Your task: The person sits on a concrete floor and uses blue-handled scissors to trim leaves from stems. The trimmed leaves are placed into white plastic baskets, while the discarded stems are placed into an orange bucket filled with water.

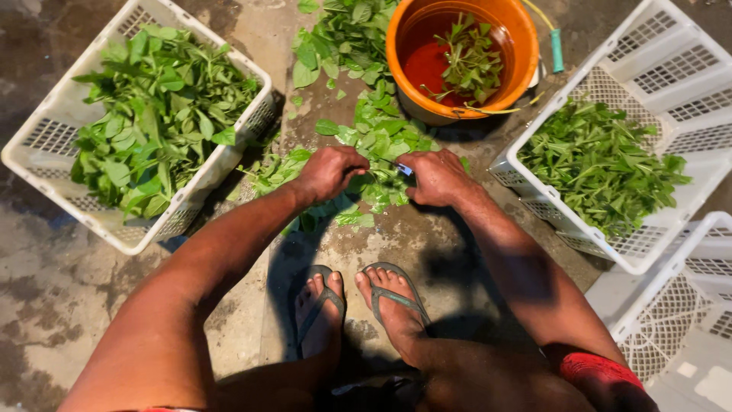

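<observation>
**Leafy stems worked by hand over a wet concrete floor**

The wet concrete floor [46, 305] carried everything. At its upper left corner sat a white plastic crate [46, 152] heaped with broad green leaves [160, 114]. At the right edge a second white crate [671, 76] held finer, narrower cuttings [595, 164], with an empty white crate [686, 305] just below it. An orange bucket [518, 46] stood at the top edge, a few sprigs [469, 65] lying inside it.

Between the crates a loose pile of leafy stems [374, 130] spread from the bucket down the middle of the floor. The person's sandalled feet [358, 305] were planted near the bottom edge.

Both hands met over the lower end of that pile. The left hand [328, 174] was curled tight around a small bunch of stems [377, 187]. The right hand [435, 177] was closed on a small blade [404, 169], its tip showing between the two hands.

The stems looked light, limp and easily bruised; the leaves probably tear under pressure. Judging by this, the firmer stalk below the leaves is the best place to grip, gently.
</observation>
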